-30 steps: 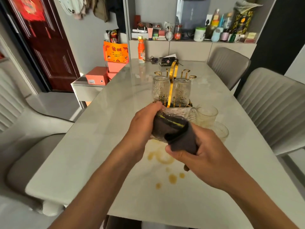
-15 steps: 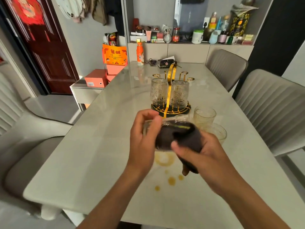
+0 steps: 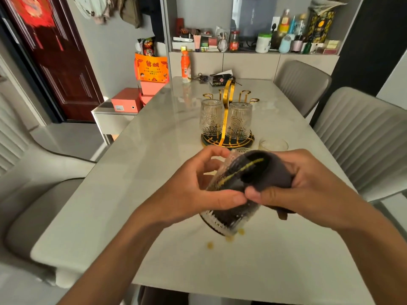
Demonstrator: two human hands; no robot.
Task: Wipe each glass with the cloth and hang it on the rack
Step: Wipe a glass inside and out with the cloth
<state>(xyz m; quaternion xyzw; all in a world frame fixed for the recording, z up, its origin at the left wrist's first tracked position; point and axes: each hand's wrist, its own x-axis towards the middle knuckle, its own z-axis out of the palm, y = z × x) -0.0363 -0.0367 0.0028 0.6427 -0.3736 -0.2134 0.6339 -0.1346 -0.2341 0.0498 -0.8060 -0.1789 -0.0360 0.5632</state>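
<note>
My left hand [image 3: 198, 190] grips a patterned clear glass [image 3: 229, 216], tilted with its base toward me, above the table. A dark grey cloth [image 3: 264, 172] is stuffed into the glass and wrapped over its rim, and my right hand [image 3: 308, 190] is shut on it. Behind stands the gold rack [image 3: 226, 111] on a round black base, with two glasses [image 3: 211, 117] [image 3: 239, 119] hanging upside down on it. Another glass [image 3: 273, 144] stands upright right of the rack, and a further rim shows just above the cloth.
Yellowish drops [image 3: 210, 245] lie on the pale marble table [image 3: 132, 172] below the glass. An orange bottle [image 3: 186, 67], keys and a dark box sit at the far end. Grey chairs [image 3: 363, 137] flank the right side and another stands at left.
The glass has tipped so its base points down toward me, and the cloth has been worked deeper inside. Both hands rose slightly closer to the camera.
</note>
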